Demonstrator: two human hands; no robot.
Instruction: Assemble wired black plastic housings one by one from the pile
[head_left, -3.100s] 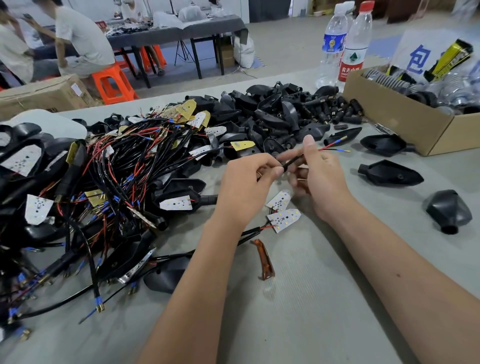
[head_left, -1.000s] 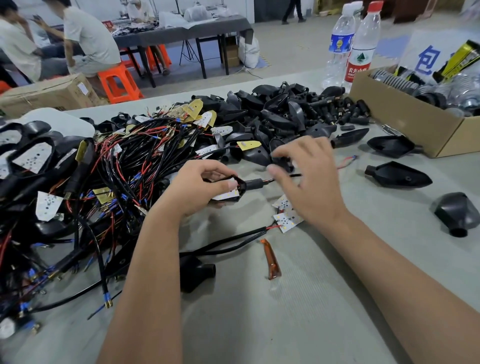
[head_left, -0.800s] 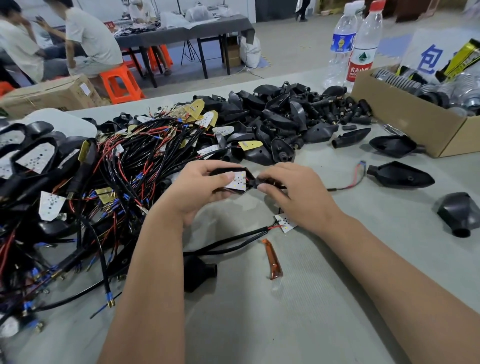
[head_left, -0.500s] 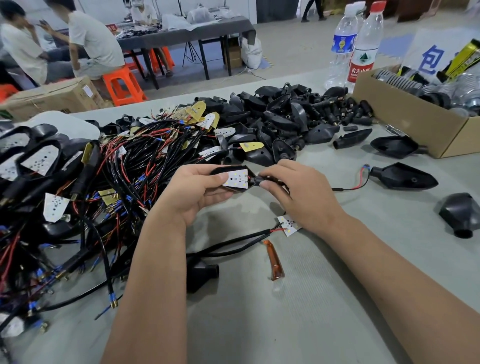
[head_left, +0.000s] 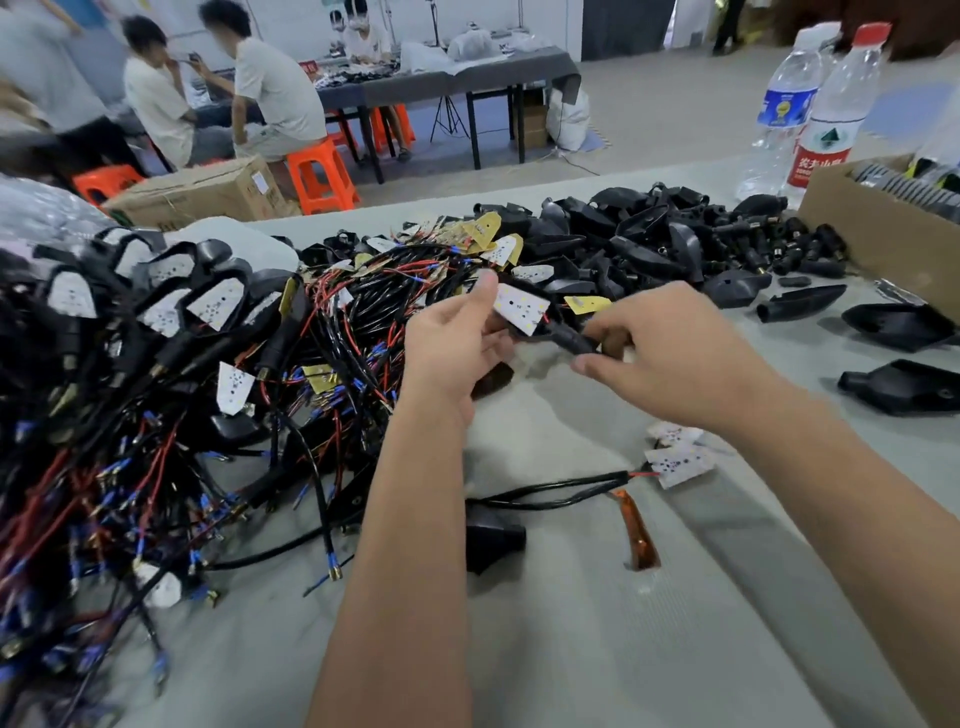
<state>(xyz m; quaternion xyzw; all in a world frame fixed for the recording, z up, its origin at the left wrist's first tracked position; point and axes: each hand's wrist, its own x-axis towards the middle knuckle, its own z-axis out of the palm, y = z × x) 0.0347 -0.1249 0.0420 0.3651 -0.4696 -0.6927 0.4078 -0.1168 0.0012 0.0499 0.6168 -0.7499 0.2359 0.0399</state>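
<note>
Grey work table in a big workshop w/ pale floor. Behind it, a second dark table w/ 3 people seated nearby & orange stools, at least 3 in view. A cardboard box sits on the floor at left.

Both hands are raised just above the table centre. Left hand curls round a black housing, thumb up against its white dotted circuit board. Right hand pinches the housing's black stem w/ fingertips; the rest of its fingers are bent.

Left half of the table: a large tangle of wired housings, black, red & blue leads, too many to count. Far centre: heap of bare black shells, also uncounted. Right side: 3 loose shells lying apart. Near the wrists: 1 wired pair of white boards, 1 amber lens, 1 black shell.

Far right: 2 water bottles, standing upright beside 1 open carton of parts.
</note>
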